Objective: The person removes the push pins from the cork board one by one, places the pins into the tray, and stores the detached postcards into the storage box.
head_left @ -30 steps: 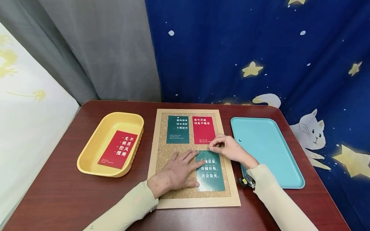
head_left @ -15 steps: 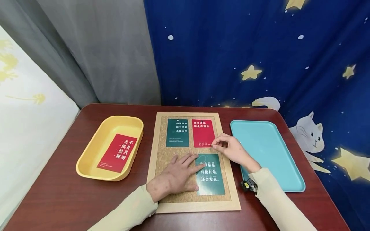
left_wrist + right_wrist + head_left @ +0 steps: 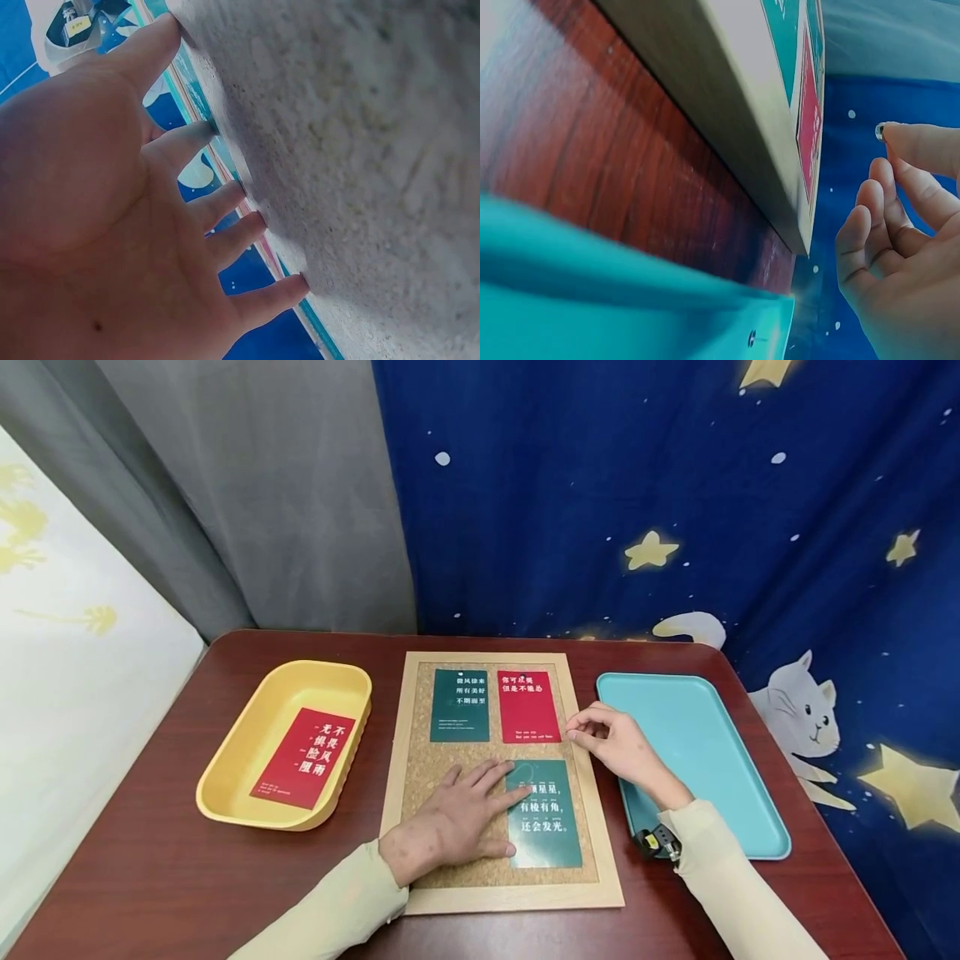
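Observation:
My left hand (image 3: 453, 822) rests with spread fingers on the cork board (image 3: 465, 747). Its index finger and thumb touch a green printed card (image 3: 551, 847) at the lower right. Over the board's right wooden edge, my right hand (image 3: 622, 747) pinches a small shiny thumbtack (image 3: 880, 132) between thumb and index finger, clear of the surface. Another green card (image 3: 459, 714) and a red card (image 3: 530, 714) hang side by side at the top of the board, each with a tack at its upper edge.
To the left stands a yellow basket (image 3: 232, 756) with a red card (image 3: 300, 760) inside. A turquoise tray (image 3: 697, 743) lies to the right, with another thumbtack (image 3: 752, 339) in it. Everything sits on a dark red table (image 3: 142, 843) before curtains.
My right hand has moved up and to the right, from the top of the lower green card to the board's right edge. My left hand has stayed in place on the board.

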The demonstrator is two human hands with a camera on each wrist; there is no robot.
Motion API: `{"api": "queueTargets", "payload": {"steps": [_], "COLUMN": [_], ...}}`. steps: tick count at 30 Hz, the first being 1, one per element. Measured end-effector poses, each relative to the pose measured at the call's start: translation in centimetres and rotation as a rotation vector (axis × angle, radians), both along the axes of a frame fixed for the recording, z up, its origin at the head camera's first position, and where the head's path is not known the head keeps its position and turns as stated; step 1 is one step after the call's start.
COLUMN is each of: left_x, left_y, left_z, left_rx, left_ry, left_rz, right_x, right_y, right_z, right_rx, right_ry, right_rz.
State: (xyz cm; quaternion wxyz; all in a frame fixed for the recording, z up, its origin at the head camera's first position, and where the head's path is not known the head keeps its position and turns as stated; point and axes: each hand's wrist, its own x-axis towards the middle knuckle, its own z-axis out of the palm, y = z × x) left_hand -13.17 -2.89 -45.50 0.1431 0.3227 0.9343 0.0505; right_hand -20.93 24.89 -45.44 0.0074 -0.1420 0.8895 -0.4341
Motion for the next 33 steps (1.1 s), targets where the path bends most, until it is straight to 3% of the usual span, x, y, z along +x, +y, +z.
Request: {"api": "queueTargets", "payload": {"steps": [33], "left_x": [0.0], "left_y": [-0.1], "left_z": [0.2], "left_rx": [0.011], "left_ry": [0.003], "left_rz": [-0.011], "right_x": [-0.5], "right_y": [3.8], "right_z": [-0.8], "right_rx": [0.066], "right_ry": [0.005], "right_rz": [-0.155]}}
